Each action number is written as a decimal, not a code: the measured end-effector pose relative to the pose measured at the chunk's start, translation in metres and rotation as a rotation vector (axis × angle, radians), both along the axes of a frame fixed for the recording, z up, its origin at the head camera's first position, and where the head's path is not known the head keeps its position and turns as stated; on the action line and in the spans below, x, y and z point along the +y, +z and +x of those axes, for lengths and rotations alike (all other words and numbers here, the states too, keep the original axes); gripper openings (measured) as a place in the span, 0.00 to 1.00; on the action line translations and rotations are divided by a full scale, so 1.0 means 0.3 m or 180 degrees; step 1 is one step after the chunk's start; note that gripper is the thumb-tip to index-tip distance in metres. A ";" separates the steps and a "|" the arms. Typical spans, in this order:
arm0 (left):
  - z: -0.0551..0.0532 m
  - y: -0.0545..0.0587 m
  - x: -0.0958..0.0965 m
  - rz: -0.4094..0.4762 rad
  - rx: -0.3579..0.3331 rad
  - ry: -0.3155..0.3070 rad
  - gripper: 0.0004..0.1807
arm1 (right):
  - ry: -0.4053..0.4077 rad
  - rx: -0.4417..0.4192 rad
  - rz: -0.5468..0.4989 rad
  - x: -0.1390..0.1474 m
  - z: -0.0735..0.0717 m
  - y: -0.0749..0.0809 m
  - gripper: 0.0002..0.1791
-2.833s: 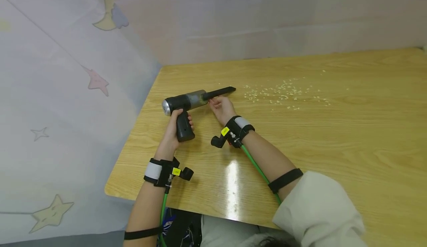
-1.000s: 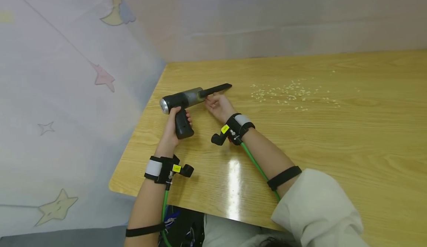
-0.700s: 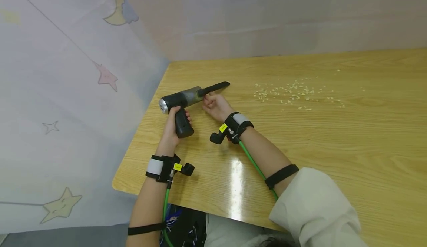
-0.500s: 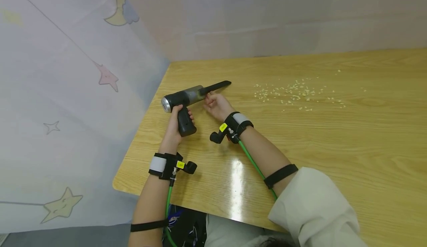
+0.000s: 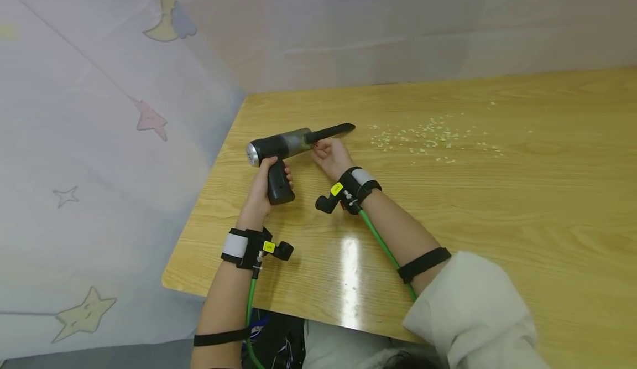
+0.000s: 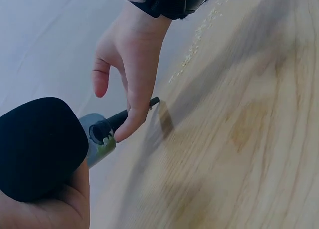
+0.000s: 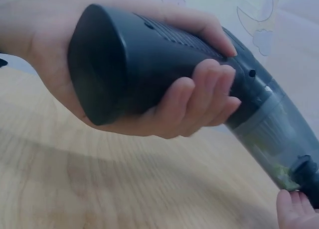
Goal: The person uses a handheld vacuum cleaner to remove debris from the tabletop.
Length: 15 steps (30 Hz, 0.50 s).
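A handheld vacuum cleaner (image 5: 281,146), black with a clear dust cup and a slim black crevice nozzle (image 5: 330,131), is held over the table's left part, its nozzle pointing right. My left hand (image 5: 260,189) grips its handle, fingers wrapped around it and thumb at the top, as the right wrist view also shows. Green and pale bits lie inside the dust cup (image 7: 279,139). My right hand (image 5: 332,157) is at the nozzle's base; its fingertips touch the front underside of the cup, while the thumb (image 6: 101,82) stands apart in the left wrist view.
Small pale scraps (image 5: 433,134) are scattered on the wooden table (image 5: 473,208), right of the nozzle tip. A printed cloth wall (image 5: 99,192) borders the table's left and back. Cameras are strapped to both wrists, with green cables along the forearms.
The vacuum cleaner and both hands have shifted slightly right over the table, bringing the nozzle tip nearer the scraps. The head view has swung a little. Neither hand's hold has visibly changed.
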<state>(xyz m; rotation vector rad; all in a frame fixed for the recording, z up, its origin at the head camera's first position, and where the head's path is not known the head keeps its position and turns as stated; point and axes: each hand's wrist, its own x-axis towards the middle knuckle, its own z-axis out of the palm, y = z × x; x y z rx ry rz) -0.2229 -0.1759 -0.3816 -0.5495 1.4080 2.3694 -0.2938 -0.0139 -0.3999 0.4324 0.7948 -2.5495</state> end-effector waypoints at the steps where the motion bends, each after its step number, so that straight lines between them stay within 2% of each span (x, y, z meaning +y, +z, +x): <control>1: 0.001 -0.001 0.005 -0.0023 0.0014 -0.0043 0.15 | -0.0048 -0.0054 0.0009 0.006 0.003 -0.002 0.35; 5: 0.002 0.000 0.027 -0.0077 0.0042 -0.0143 0.15 | -0.0235 -0.0128 0.0028 0.028 0.015 -0.002 0.36; 15: -0.010 0.010 0.080 -0.0026 0.0017 -0.0254 0.15 | -0.0522 -0.0040 0.0052 0.058 0.030 0.020 0.43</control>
